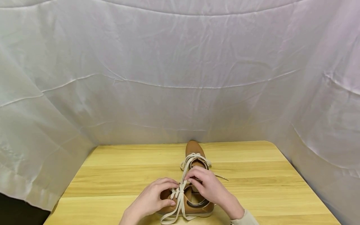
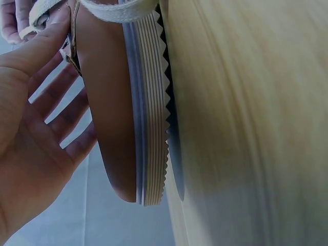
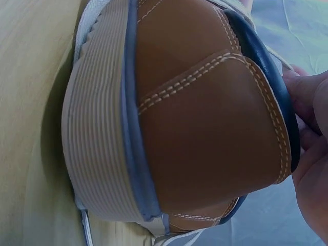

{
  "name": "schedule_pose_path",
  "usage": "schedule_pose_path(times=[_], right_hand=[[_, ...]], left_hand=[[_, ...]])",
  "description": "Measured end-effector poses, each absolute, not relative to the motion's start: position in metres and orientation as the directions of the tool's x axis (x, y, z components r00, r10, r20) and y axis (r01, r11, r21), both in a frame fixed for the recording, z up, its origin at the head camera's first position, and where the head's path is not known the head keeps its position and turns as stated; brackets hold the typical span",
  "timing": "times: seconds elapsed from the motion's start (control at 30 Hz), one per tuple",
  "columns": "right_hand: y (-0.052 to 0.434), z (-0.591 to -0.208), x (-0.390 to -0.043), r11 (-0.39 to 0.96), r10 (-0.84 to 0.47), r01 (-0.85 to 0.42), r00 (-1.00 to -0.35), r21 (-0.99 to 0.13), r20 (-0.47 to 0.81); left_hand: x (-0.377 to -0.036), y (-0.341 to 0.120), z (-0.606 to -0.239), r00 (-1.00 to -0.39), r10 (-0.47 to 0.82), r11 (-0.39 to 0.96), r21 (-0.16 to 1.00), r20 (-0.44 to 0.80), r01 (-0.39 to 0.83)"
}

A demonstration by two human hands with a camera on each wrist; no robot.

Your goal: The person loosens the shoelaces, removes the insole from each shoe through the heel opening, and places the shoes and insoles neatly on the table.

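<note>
No text, label, brand, number or sign can be read in any view. The brown shoe [image 1: 194, 187], its laces [image 1: 180, 200] and the wooden surface [image 1: 267, 181] bear none.

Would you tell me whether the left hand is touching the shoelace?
Touching: the head view shows the left hand with fingertips on the shoelace over the shoe.

**Both hands low and close together**

Left hand [image 1: 153, 197]: reaching in from lower left, palm turned inward, fingers curved, thumb and forefinger tips brought together in a pinching grip; remaining fingers [image 2: 61, 110] spread and fairly straight in the wrist view. Right hand [image 1: 208, 186]: coming in from lower right, back of hand up, fingers bent downward, tips pinching just beside the left forefinger. Pale sleeve cuff [image 1: 247, 218] at the right wrist.
</note>
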State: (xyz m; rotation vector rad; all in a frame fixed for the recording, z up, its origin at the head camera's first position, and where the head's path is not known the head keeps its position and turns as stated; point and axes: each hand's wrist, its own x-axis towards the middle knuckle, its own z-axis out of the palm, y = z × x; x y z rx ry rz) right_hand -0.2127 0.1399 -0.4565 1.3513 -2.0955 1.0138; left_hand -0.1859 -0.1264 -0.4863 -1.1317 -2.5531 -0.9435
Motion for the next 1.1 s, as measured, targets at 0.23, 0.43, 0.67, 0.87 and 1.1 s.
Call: schedule_pose_path(times=[0.23,0.43,0.67,0.87,1.1], right_hand=[[0.142,-0.455,-0.213,0.262,-0.558,-0.897,-0.441,-0.355,0.703],[0.145,-0.452,-0.213,0.294,-0.533,-0.885,-0.465,-0.361,0.706],[0.148,-0.448,-0.213,0.338,-0.518,-0.864,-0.501,-0.372,0.694],[0.151,-0.446,-0.214,0.347,-0.513,-0.863,-0.502,-0.367,0.697],[0.154,-0.445,-0.214,0.346,-0.501,-0.863,-0.501,-0.368,0.706]], left_hand=[[-0.187,-0.127,-0.488,-0.688,0.604,0.505,0.474,0.403,0.721],[-0.187,-0.127,-0.486,-0.699,0.601,0.511,0.486,0.389,0.709],[-0.186,-0.126,-0.483,-0.705,0.598,0.521,0.484,0.382,0.703],[-0.187,-0.126,-0.483,-0.699,0.600,0.513,0.485,0.388,0.709],[-0.186,-0.126,-0.484,-0.693,0.601,0.510,0.476,0.399,0.716]])
